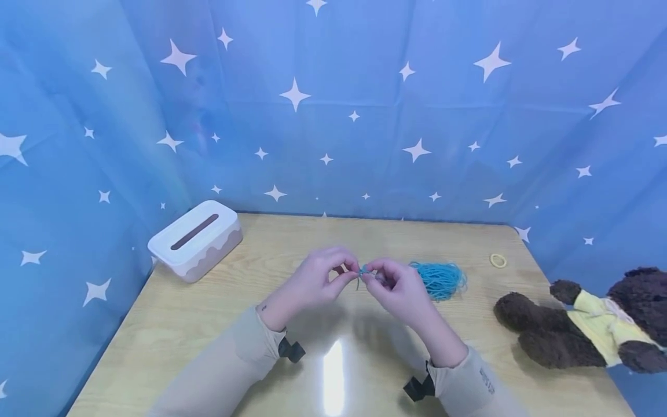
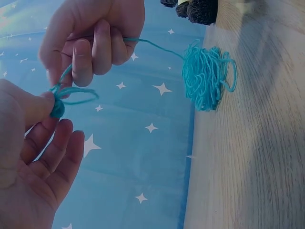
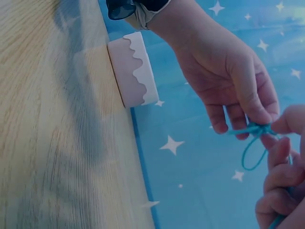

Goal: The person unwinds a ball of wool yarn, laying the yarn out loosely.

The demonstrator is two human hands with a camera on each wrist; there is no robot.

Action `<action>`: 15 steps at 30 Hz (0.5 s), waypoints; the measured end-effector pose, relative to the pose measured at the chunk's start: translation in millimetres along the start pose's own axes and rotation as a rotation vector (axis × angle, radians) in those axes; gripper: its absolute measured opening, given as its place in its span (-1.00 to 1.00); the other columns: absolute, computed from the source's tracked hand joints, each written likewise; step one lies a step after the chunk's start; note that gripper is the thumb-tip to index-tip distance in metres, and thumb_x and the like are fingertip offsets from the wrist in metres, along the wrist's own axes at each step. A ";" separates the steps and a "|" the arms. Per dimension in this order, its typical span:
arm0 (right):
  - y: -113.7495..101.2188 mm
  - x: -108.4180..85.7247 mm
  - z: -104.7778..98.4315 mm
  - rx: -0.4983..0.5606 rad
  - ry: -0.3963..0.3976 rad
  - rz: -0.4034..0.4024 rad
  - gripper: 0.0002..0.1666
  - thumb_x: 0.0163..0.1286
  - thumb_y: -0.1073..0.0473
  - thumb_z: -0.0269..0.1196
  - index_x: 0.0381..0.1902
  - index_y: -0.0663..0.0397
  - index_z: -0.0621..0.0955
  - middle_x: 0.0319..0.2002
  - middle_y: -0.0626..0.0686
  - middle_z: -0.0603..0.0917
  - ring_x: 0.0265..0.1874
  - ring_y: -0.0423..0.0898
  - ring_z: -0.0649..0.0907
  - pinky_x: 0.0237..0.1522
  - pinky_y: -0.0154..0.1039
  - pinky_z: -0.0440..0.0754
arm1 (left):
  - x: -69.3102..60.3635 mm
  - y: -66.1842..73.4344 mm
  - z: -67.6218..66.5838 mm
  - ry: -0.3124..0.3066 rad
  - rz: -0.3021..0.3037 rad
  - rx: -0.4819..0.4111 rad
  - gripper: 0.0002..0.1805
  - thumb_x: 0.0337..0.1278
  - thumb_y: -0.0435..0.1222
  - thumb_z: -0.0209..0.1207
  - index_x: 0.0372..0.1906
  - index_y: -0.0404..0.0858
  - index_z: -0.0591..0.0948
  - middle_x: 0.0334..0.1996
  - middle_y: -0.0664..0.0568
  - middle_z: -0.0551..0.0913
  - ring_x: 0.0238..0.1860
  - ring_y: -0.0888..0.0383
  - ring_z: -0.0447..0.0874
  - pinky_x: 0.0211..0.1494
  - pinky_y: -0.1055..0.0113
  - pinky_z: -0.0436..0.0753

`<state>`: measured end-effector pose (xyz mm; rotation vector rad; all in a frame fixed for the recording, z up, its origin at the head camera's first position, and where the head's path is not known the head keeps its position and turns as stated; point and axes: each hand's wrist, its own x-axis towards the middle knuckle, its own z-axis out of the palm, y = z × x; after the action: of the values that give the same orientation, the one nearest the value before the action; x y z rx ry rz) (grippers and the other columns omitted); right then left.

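Note:
Between thumb and index finger, my left hand pinches a small knotted bundle of teal yarn, with a loop and a loose end sticking out of it. Close beside it, my right hand pinches the strand at the bundle, its other fingers curled over the yarn. From that hand a single strand runs to a teal yarn skein lying on the table just right of it. Both hands are held above the table, fingertips nearly touching. The exact form of the knot is partly hidden by the fingertips.
A white and mauve tissue box stands at the table's back left. At the right lie a yellow ring and a dark brown plush toy in a yellow shirt. A blue star-patterned curtain hangs behind the wooden table.

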<state>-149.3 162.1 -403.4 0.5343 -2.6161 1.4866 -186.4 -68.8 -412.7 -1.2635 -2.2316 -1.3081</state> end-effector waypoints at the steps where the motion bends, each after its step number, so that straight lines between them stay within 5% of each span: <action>1: 0.1 -1.6 1.5 0.000 0.008 -0.014 -0.86 0.54 0.17 0.41 -0.04 0.05 0.81 -0.62 -0.12 0.48 -0.67 -0.31 0.34 -0.58 -0.36 0.36 | -1.7 0.8 0.3 -0.001 0.004 0.007 -0.93 0.45 -0.46 0.34 -0.14 -0.25 0.70 -0.14 -0.01 0.79 -0.06 0.15 0.78 -0.01 0.52 0.78; 8: -0.1 -7.7 4.9 0.018 0.026 -0.008 -0.90 0.57 0.18 0.38 -0.13 0.00 0.83 -0.65 -0.14 0.48 -0.73 -0.29 0.35 -0.63 -0.33 0.33 | -9.6 4.1 2.1 -0.018 0.010 0.009 -0.91 0.45 -0.48 0.33 -0.14 -0.24 0.67 -0.15 -0.01 0.77 -0.07 0.13 0.75 0.01 0.52 0.77; 15: -1.3 1.5 -0.3 0.002 0.035 0.015 -0.82 0.64 0.15 0.29 -0.14 0.02 0.81 -0.64 -0.10 0.51 -0.72 -0.24 0.41 -0.59 -0.28 0.40 | -0.6 4.0 -0.8 -0.002 -0.015 0.029 -0.94 0.49 -0.44 0.30 -0.12 -0.22 0.68 -0.15 0.01 0.79 -0.06 0.15 0.77 0.05 0.46 0.78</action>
<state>-150.2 161.4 -401.8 0.4857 -2.5983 1.4890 -183.1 -68.9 -410.3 -1.2405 -2.2577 -1.2760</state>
